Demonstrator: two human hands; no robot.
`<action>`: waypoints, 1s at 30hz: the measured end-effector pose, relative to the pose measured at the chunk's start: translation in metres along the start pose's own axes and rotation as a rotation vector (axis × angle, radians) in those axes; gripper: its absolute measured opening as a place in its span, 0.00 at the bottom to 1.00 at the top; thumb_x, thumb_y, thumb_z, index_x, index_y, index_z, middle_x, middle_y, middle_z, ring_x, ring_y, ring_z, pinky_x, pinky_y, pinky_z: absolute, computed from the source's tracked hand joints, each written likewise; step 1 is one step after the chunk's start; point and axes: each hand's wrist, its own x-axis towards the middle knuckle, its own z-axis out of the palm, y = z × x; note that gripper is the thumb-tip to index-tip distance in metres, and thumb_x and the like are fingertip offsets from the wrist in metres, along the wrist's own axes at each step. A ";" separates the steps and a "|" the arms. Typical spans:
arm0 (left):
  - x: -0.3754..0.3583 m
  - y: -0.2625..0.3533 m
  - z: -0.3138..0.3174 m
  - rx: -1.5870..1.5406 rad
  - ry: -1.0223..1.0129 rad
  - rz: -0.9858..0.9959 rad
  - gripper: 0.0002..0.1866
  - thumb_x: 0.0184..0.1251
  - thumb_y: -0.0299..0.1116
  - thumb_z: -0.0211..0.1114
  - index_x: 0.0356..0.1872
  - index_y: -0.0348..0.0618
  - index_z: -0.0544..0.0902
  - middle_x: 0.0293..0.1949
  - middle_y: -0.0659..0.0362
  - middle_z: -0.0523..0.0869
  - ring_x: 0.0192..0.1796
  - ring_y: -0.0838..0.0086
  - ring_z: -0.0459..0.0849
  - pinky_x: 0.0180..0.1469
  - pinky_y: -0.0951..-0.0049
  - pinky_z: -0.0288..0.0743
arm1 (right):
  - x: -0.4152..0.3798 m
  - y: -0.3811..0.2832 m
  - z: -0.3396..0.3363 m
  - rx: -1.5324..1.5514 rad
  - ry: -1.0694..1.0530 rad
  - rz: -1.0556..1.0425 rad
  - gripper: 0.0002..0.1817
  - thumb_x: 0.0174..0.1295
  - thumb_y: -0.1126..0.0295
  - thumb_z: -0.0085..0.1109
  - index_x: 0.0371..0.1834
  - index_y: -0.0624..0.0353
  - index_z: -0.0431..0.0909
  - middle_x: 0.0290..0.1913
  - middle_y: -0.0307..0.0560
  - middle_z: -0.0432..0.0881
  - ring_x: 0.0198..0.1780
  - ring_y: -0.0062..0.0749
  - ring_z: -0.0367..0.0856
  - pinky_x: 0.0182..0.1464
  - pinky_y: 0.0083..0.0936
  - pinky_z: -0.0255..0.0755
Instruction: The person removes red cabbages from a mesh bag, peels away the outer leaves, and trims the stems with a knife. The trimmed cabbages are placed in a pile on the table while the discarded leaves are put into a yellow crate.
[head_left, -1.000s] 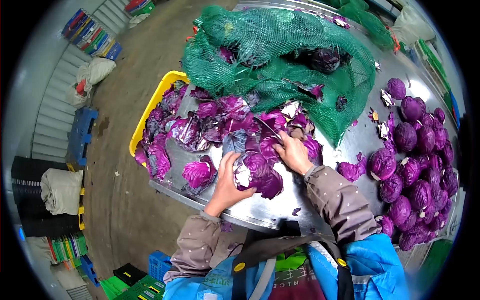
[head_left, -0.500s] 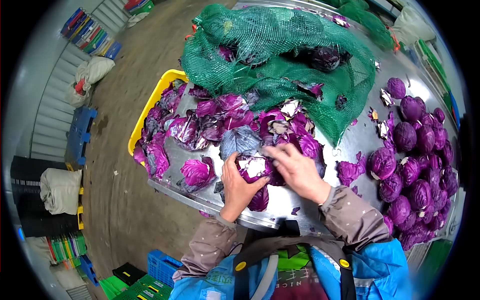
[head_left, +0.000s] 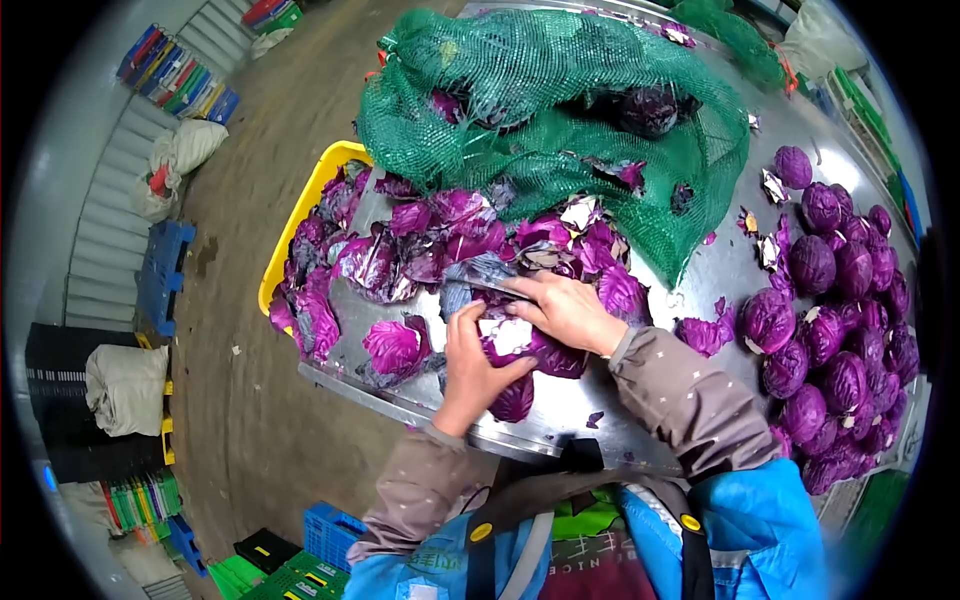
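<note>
while the left hand (head_left: 470, 365) cups the cabbage (head_left: 520, 345) at the desk (head_left: 600, 400) edge, its cut stem faces up. the right hand (head_left: 565, 310), above, grips a knife (head_left: 480, 283) pointing left.

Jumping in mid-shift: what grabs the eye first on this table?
Purple everywhere: both hands, left hand and right hand, grip a red cabbage at the near edge of the steel table. A heap of trimmed red cabbages fills the right side, and a green net sack sprawls across the far end.
</note>
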 end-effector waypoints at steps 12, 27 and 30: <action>-0.009 -0.005 0.000 0.057 0.130 -0.111 0.48 0.39 0.43 0.78 0.61 0.35 0.62 0.55 0.46 0.66 0.59 0.53 0.67 0.60 0.57 0.63 | -0.049 0.006 0.010 0.237 0.078 0.240 0.20 0.56 0.57 0.61 0.47 0.55 0.70 0.26 0.54 0.81 0.30 0.56 0.81 0.34 0.47 0.72; -0.006 0.005 0.021 0.300 0.131 -0.044 0.50 0.39 0.42 0.75 0.64 0.33 0.58 0.61 0.43 0.65 0.63 0.51 0.64 0.62 0.52 0.55 | 0.004 -0.002 0.000 -0.134 0.065 -0.012 0.16 0.61 0.62 0.53 0.52 0.46 0.75 0.34 0.56 0.79 0.29 0.49 0.82 0.28 0.42 0.75; -0.016 0.018 0.025 0.335 0.097 -0.008 0.50 0.40 0.40 0.75 0.64 0.32 0.57 0.63 0.42 0.63 0.65 0.50 0.60 0.64 0.52 0.52 | 0.022 0.014 0.014 -0.179 0.011 0.125 0.15 0.59 0.63 0.55 0.49 0.51 0.75 0.35 0.57 0.81 0.35 0.51 0.82 0.35 0.45 0.75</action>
